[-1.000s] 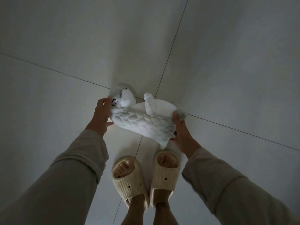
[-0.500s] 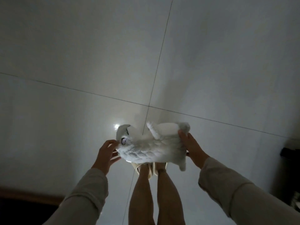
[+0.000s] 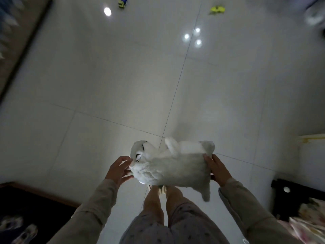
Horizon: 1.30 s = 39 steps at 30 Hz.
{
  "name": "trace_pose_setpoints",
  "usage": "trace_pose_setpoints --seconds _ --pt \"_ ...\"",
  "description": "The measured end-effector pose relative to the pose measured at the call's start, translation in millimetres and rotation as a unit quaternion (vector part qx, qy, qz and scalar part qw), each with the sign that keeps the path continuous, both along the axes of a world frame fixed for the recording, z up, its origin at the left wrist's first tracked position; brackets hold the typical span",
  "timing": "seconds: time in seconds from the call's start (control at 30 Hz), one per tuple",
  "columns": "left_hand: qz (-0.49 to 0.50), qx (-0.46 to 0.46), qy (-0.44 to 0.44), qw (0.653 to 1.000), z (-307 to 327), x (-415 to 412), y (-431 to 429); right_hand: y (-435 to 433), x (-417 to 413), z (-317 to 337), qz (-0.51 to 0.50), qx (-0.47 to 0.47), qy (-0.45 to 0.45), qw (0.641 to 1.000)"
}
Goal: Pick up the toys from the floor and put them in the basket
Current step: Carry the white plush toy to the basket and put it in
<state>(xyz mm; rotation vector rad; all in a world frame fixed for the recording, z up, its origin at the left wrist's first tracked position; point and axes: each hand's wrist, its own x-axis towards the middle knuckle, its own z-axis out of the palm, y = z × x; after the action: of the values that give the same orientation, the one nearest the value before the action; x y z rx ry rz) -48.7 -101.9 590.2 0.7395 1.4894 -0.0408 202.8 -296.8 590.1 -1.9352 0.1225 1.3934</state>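
Note:
A white plush cat toy (image 3: 170, 166) hangs sideways in the air above my legs, head to the left. My right hand (image 3: 217, 169) grips its rear end. Beside the toy's head, my left hand (image 3: 118, 170) has its fingers spread and touches the head at most lightly. Far ahead on the pale tiled floor lie a yellow-green toy (image 3: 217, 10) and a small blue and yellow toy (image 3: 122, 2). No basket is in view.
A dark rug (image 3: 26, 208) lies at the lower left with blurred shoes on it. A dark-framed panel (image 3: 21, 43) runs along the left edge. At the right stand a pale box edge (image 3: 311, 138) and a black object (image 3: 295, 192) beside patterned fabric.
The plush toy has risen well off the floor with both hands. The view has tilted up, bringing distant toys and room edges into sight. My left hand has loosened at the toy's head.

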Motion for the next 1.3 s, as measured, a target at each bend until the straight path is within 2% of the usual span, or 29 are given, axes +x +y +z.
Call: trace_pose_setpoints --seconds 0.13,0.5,0.73,0.93,1.03,1.3 --pt "0.031 0.037 -0.045 0.998 34.9 9.0 -4.6 5.5 16.1 31.9 0.007 0.037 -0.035 0.999" --pt "0.16 0.108 -0.106 0.976 65.6 29.6 7.5 75.0 62.5 69.6 0.039 0.114 -0.006 0.993" --pt "0.179 0.123 -0.095 0.971 62.8 51.8 66.5 131.3 82.3 73.5 0.051 0.138 0.011 0.989" --pt "0.182 0.093 -0.082 0.975 46.2 98.6 135.5 193.1 121.4 58.6 0.02 0.12 0.017 0.992" --pt "0.176 0.071 -0.092 0.978 46.9 138.0 176.8 233.6 157.1 59.0 0.001 0.119 -0.011 0.993" --pt "0.093 0.048 -0.132 0.986 60.8 258.3 294.3 320.4 260.0 70.0 -0.042 0.095 -0.167 0.98"
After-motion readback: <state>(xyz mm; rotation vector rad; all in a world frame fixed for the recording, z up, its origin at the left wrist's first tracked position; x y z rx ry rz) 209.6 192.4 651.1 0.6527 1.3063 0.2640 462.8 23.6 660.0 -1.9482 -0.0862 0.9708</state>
